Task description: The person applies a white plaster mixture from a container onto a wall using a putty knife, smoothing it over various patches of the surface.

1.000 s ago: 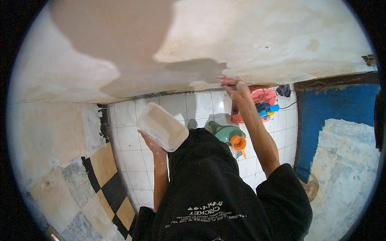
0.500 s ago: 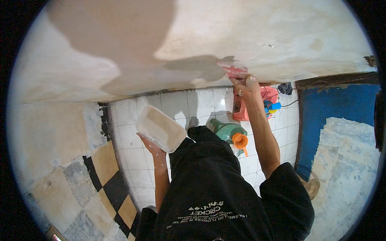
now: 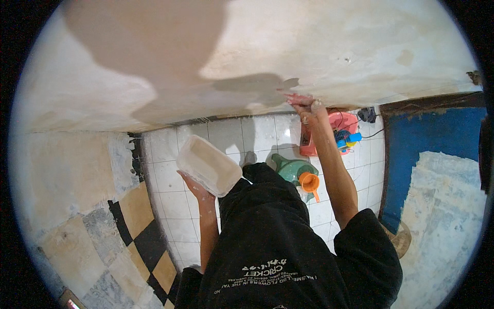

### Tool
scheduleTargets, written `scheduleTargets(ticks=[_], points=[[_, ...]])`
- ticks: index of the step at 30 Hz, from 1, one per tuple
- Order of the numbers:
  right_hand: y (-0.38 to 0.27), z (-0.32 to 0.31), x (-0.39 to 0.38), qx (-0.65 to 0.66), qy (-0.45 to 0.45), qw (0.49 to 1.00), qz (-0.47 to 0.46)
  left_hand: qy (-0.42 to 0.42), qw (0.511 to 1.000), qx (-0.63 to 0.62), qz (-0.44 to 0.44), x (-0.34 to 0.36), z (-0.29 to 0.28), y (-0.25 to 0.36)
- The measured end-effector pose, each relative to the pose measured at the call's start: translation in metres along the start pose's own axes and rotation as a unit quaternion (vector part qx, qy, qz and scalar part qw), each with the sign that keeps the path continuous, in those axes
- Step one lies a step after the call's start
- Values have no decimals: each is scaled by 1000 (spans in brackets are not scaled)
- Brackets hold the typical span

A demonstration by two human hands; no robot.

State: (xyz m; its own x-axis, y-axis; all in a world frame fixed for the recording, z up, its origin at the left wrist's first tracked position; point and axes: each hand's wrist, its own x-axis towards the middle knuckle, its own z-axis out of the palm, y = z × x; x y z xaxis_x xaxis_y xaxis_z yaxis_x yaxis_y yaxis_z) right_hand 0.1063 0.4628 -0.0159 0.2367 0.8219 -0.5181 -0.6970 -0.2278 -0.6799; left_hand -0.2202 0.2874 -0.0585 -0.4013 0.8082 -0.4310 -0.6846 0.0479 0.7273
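My left hand (image 3: 197, 189) holds a white rectangular plastic tub (image 3: 208, 165) from underneath, at waist height over the white tiled floor. My right hand (image 3: 306, 107) is raised and pressed against the pale plastered wall (image 3: 319, 46), gripping a small red-handled scraper (image 3: 290, 96) whose blade lies flat on the plaster. The blade itself is mostly hidden by my fingers and the wall's shadow. I wear a black shirt.
A green jug with an orange cap (image 3: 298, 175) stands on the white floor tiles (image 3: 170, 195) below my right arm. A red tray with blue items (image 3: 342, 135) lies by the wall. A blue patched wall (image 3: 437, 154) is at right; checkered tiles (image 3: 128, 242) at left.
My right hand has slid up the wall with the scraper, from just above the floor line to higher on the plaster. The left hand and tub have barely moved.
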Motion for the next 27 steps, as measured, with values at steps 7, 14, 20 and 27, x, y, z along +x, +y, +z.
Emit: scheduleTargets(ticks=[7,14,20,27], points=[[9,-42,86,-454,-146,842,-252,-45,999,8,6,4,0,-1],[-14,-71,-2,-151,-146,963,-169,-47,999,-11,5,4,-7,2],[-1,-180,166,43,47,997,-38,-61,995,-62,-45,9,4,-1],[-94,-47,42,33,76,994,-67,-34,999,-28,-19,11,-7,0]])
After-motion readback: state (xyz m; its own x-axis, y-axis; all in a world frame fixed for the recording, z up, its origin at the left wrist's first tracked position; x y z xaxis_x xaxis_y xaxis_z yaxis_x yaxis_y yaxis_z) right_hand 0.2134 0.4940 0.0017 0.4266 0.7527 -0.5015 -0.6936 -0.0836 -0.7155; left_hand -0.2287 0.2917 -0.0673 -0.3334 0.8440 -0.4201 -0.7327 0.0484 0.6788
